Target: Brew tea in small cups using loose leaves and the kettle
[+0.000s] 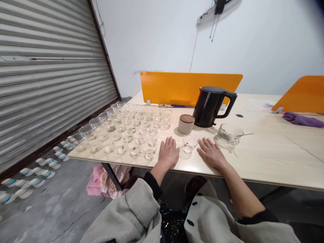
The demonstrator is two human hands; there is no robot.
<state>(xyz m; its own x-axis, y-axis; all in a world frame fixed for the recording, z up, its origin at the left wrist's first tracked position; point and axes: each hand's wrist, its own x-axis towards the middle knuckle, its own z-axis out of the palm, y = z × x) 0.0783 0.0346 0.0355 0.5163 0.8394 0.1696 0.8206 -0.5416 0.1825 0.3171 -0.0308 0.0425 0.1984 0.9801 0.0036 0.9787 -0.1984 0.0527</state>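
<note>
My left hand [168, 152] lies flat on the table with its fingers stretched out, holding nothing. To its left stand rows of clear cups [135, 151], with small dark bits in the bottoms of many. My right hand [211, 153] also rests flat and empty, fingers slightly spread. Between the two hands is one clear cup [187, 148] with a little dark matter in it. A ribbed glass cup [229, 134] with a thin stick across its rim sits just beyond my right hand. Behind the lone cup is a pale canister [186, 125] with a wooden lid.
A black electric kettle [210, 107] stands behind the canister, before an orange divider [177, 86]. A purple cloth [302, 119] lies at the far right. Several white tubs [37, 170] stand on the floor left of the table [265, 148], below a roller shutter [55, 67].
</note>
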